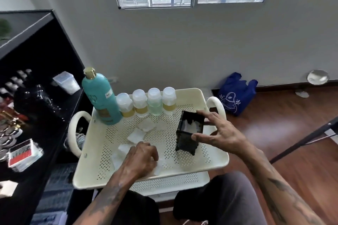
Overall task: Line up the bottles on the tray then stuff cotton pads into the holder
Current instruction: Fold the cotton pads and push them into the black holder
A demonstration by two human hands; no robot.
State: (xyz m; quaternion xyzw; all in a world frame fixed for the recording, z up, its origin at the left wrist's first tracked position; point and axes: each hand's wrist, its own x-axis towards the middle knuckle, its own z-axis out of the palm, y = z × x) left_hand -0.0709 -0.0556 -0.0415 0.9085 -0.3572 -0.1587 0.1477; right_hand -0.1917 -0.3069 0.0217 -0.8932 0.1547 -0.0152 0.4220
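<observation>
I see the cream perforated tray [215, 159] on top of a cart, and along its far edge a tall teal bottle [100, 97] with a gold cap; its label is too blurred for me to read. Beside it four small clear bottles [146, 103] stand in a row, shoulder to shoulder, three with yellowish liquid and one with pale green. I can read no print on them. The black holder [189, 133] stands upright on the right half of the tray, something white showing inside its open top. My right hand [217, 131] grips it, thumb on the near side, fingers spread round the far rim, wrist bent inward. My left hand [141, 157] lies palm down, fingers curled onto the white cotton pads [136, 135] scattered over the tray's middle; I cannot tell whether it actually pinches one. On the floor by the wall sits a blue bag [236, 93] with a white drawing, its lettering unreadable.
</observation>
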